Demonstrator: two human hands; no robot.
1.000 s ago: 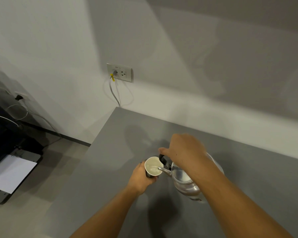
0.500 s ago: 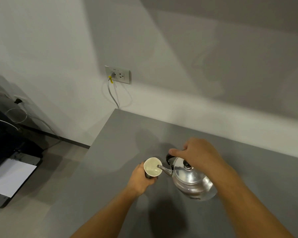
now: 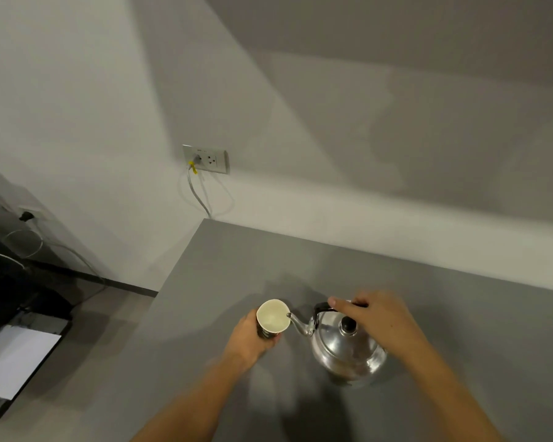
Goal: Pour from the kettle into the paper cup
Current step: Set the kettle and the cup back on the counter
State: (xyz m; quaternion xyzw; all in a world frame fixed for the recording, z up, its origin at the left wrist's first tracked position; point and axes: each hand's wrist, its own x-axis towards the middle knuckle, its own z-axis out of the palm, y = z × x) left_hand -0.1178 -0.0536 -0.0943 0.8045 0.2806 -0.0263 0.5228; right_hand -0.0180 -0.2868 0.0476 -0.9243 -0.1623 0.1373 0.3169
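Observation:
A shiny metal kettle [image 3: 345,349] with a black lid knob stands nearly upright on the grey table [image 3: 224,260]. My right hand [image 3: 372,314] grips its black handle from above. The spout tip sits at the right rim of the paper cup [image 3: 272,316]. The cup is white inside with a dark outer wall, and its bottom looks pale. My left hand [image 3: 253,338] is wrapped around the cup's lower side, holding it on the table. No stream is visible from the spout.
The table's left edge runs diagonally, with floor beyond it. A wall socket [image 3: 206,158] with a plugged cable hangs above the table's far corner. A dark printer [image 3: 16,352] with white paper sits on the floor at the left.
The kettle has tilted back from a steep pour to nearly upright and moved right and down. My left hand and the cup have stayed put.

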